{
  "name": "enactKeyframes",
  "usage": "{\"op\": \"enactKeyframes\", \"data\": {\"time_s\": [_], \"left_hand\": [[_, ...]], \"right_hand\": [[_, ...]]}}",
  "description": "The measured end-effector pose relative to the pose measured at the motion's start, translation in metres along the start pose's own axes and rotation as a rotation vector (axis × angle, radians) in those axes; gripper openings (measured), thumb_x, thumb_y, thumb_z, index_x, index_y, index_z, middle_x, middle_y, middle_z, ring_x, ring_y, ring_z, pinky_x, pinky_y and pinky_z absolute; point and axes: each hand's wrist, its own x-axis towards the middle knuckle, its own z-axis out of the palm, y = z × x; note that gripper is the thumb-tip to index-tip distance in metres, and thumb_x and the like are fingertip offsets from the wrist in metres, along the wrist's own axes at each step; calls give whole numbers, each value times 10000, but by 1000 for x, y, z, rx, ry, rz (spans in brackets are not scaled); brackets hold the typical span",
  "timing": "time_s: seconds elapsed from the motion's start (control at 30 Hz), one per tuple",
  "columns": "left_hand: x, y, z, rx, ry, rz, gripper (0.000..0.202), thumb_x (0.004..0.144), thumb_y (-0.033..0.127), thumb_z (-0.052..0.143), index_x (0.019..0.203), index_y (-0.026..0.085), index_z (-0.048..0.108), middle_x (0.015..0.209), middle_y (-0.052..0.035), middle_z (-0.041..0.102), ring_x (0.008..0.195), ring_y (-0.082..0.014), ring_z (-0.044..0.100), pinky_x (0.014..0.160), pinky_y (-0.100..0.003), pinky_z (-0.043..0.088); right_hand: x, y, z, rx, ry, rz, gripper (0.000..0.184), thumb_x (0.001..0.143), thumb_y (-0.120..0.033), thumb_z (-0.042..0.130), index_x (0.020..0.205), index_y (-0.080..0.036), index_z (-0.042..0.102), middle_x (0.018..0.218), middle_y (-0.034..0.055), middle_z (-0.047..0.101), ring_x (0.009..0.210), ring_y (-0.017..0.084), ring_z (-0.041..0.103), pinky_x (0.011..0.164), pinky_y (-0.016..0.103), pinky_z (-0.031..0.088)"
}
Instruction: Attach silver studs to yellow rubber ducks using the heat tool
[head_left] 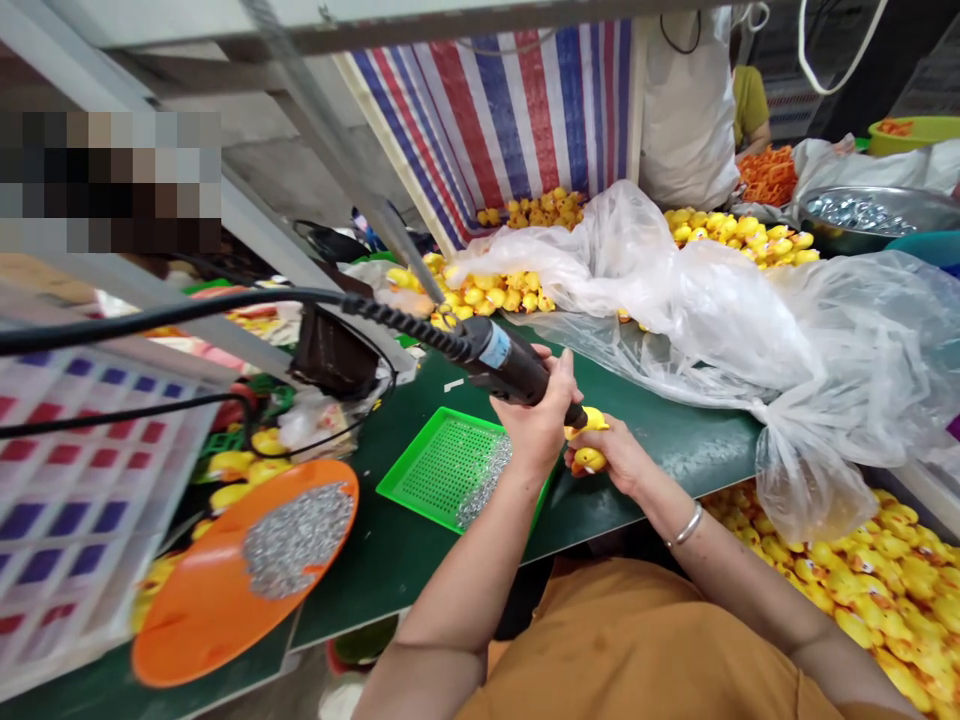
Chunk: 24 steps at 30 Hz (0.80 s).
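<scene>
Green tray (427, 470), orange dish (202, 600), both holding metal bits (300, 535); left fingers (562, 374) wrapped round driver (517, 366), right fingers (606, 441) closed on yellow toy (589, 460)

The table (697, 430) has a dark green top. A green tray (427, 465) lies near its middle, an orange dish (199, 605) at left, and a white scrap (454, 385) beyond the tray. Ducks (491, 293) heap at the far side, with clear plastic (735, 310) spread toward the right.

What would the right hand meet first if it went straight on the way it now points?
Past the toy it holds, the right hand would probably meet the left hand, which grips the driver; depth between them is unclear.
</scene>
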Motion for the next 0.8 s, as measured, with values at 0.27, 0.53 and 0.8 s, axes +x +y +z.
{"op": "enactKeyframes", "data": {"time_s": [0.27, 0.53, 0.8], "left_hand": [[-6, 2, -1, 41, -54, -52, 346, 676, 348, 817, 817, 187, 546, 515, 107, 509, 362, -71, 509, 412, -215, 455], [-2, -5, 1, 89, 8, -38, 337, 670, 335, 811, 824, 188, 550, 541, 101, 533, 375, -70, 519, 423, -216, 458], [-1, 6, 0, 67, -5, 27, 326, 712, 337, 796, 888, 197, 559, 556, 95, 546, 405, -81, 545, 453, -226, 490]], "right_hand": [[1, 6, -2, 3, -60, 47, 299, 487, -194, 713, 753, -176, 577, 517, 8, 631, 461, 174, 606, 399, 252, 486], [3, 9, 5, 50, 25, 29, 300, 478, -204, 690, 755, -189, 576, 522, 4, 632, 448, 174, 595, 401, 273, 499], [2, 2, 5, 43, 15, 79, 337, 474, -198, 695, 790, -179, 581, 542, 23, 654, 466, 170, 603, 425, 284, 527]]}}
